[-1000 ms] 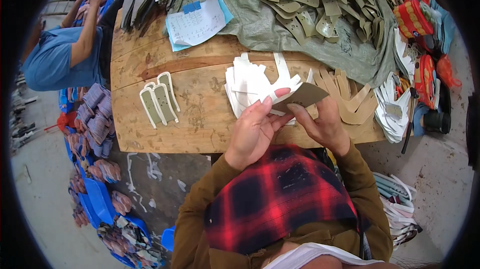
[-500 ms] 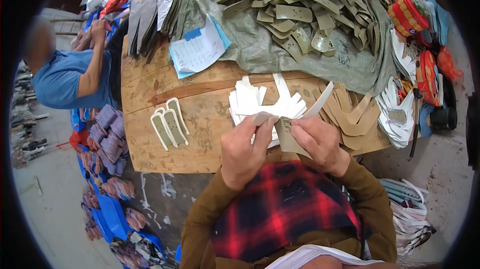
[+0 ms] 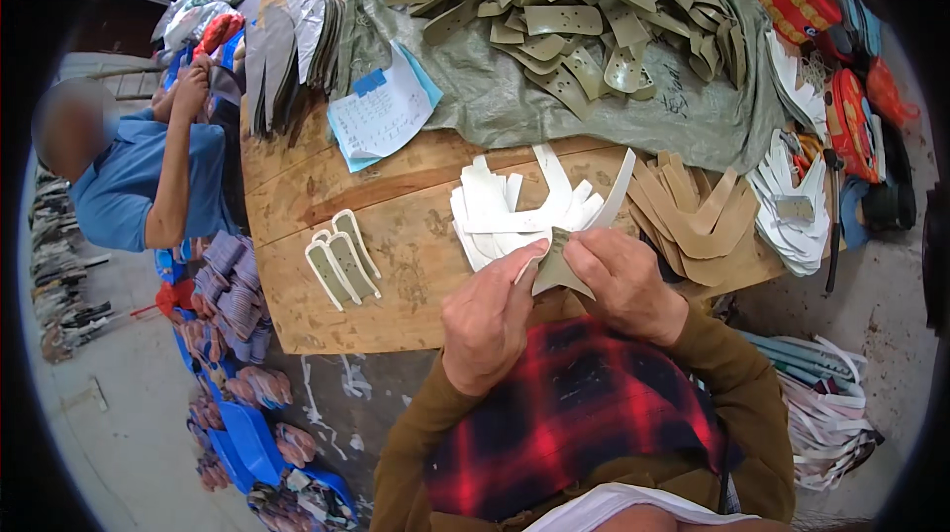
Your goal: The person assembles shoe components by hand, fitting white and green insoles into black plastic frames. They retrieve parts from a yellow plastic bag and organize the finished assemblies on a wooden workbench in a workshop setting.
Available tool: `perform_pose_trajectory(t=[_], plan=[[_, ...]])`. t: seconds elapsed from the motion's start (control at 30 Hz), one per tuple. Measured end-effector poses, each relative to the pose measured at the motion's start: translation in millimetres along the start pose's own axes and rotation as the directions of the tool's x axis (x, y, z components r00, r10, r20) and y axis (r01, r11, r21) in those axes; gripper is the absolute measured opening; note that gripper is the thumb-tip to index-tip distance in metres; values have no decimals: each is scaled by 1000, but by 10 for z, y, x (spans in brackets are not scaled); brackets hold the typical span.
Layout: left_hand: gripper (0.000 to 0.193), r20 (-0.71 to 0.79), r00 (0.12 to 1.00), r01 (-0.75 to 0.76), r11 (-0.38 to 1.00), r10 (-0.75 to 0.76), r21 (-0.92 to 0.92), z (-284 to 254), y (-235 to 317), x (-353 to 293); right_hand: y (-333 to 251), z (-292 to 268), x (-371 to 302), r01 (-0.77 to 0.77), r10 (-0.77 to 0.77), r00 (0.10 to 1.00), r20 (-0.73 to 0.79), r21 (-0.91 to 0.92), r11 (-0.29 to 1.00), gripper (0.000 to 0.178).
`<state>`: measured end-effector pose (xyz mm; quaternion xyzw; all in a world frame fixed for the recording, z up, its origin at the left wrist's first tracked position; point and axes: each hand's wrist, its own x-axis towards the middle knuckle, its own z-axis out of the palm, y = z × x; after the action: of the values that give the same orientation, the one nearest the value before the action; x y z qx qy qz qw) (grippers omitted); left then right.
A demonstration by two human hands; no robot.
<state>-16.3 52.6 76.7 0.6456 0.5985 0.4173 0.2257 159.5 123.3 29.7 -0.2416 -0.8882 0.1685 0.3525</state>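
Just above my lap, in front of the table's near edge, I hold a curved olive-green piece point(image 3: 560, 273) between both hands. My left hand point(image 3: 487, 316) pinches its left side, where a narrow white edge shows by the thumb and fingertip. The fingers of my right hand point(image 3: 627, 283) are closed on its upper right side. Right beyond my hands lies a loose pile of white V-shaped strips point(image 3: 515, 220). Off to the left, several olive pieces with white-bound edges point(image 3: 341, 260) rest side by side on the wooden table point(image 3: 416, 280).
A heap of olive curved pieces point(image 3: 564, 19) covers a green sack cloth point(image 3: 475, 121) at the back. Tan V-shaped pieces point(image 3: 698, 220) lie right of the white pile. Handwritten paper point(image 3: 381, 116) sits back left. A person in blue point(image 3: 148, 176) stands at the left.
The olive piece has turned and bent between my fingers, and my right hand has shifted slightly. The view has moved a little. At the left, the other person's hands have moved.
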Motion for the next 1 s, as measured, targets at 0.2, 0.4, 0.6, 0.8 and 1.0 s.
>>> perform_pose_trajectory(t=[0.2,0.4,0.6,0.8,1.0], plan=[[28,137,990,31,998,-23,-60,-3,-34,53,25,11,-56,-69,74,994,75,-68,995,29],[33,247,950,303,770,-194,-561,3,-161,34,-32,-164,65,-376,310,913,265,253,892,25],[30,402,859,443,65,-316,-894,262,-424,-18,-88,-285,206,-507,352,854,383,455,732,28],[16,69,956,254,682,-286,-686,274,-367,29,-187,-216,166,-576,373,804,464,447,685,33],[24,109,881,399,600,-460,-694,336,-380,169,-205,-58,92,-584,339,797,499,498,641,35]])
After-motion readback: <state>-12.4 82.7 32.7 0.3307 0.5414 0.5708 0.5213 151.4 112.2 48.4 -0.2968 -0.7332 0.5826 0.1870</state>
